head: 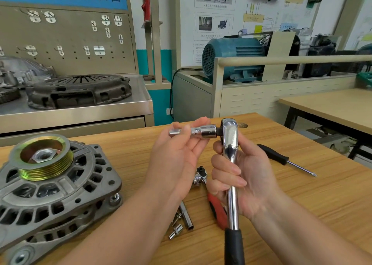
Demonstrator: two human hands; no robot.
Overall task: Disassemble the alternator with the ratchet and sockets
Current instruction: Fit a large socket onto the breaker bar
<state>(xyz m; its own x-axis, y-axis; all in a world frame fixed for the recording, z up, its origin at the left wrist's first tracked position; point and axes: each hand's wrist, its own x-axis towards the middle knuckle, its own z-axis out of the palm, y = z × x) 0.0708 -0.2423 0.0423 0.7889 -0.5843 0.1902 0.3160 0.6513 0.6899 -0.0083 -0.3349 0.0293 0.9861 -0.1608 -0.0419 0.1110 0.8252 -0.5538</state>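
Nearest, at the lower left of the wooden desk (302, 204), lies the alternator (50, 184): a ribbed, slotted grey cast-metal housing, pulley side up. Its grooved pulley (43, 158) has a brassy sheen, with a hex nut in the middle.

Between the forearms, two loose sockets (186, 216) lie on the desk, slim chrome cylinders. Just beside them is a small ratchet (217, 210) with a red handle.

Above these, the right hand (245, 180) holds the large ratchet (230, 164) upright. Its grip is wrapped round the polished chrome shank, above the black rubbery handle. The rounded ratchet head is at the top.

A stepped chrome socket (203, 132) juts sideways from that head toward the left hand (177, 156). That hand's grip pinches the socket's narrower end between thumb and fingertips.

To the right, well apart, a screwdriver (281, 158) with a black handle and thin steel shaft lies on the desk.

Farther back, a dark, rough cast clutch cover (80, 89) sits on a steel-topped bench. Behind it is a beige pegboard (66, 41) with metal hooks. At the right stands a teal finned electric motor (231, 57).
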